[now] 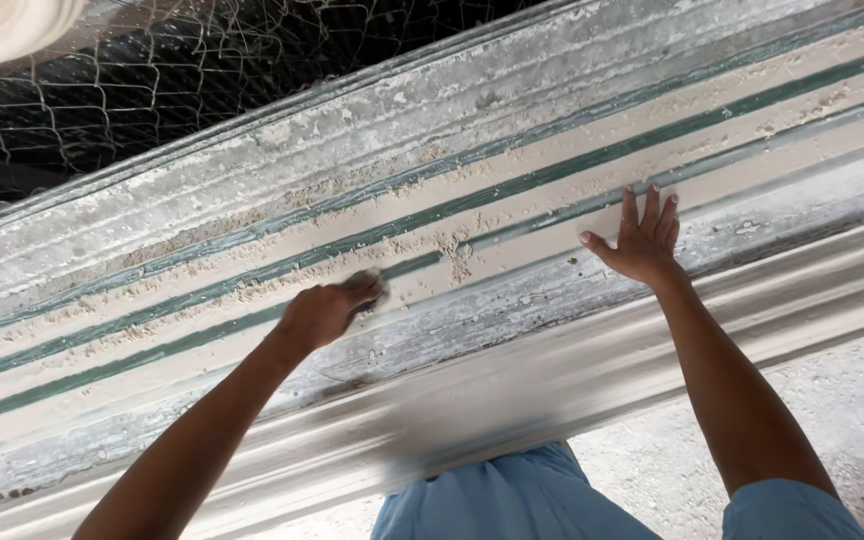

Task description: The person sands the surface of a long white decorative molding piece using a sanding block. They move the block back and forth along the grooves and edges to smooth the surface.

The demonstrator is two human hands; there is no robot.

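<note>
A long stack of glass sheets (512,120) lies edge-up across the view, its edges showing as green lines between pale, dusty bands. My left hand (327,308) is closed on a small pale rag or pad (370,284), blurred, pressed against a green glass edge (422,262) near the middle. My right hand (642,240) rests flat and open on a dusty band further right, fingers spread and pointing away from me. Crumbly beige dust (457,255) lies along the bands between both hands.
Wire mesh netting (152,80) with dark space behind it fills the upper left. A pale ribbed frame edge (572,370) runs below the glass near my body. Rough grey concrete ground (852,400) shows at the lower right.
</note>
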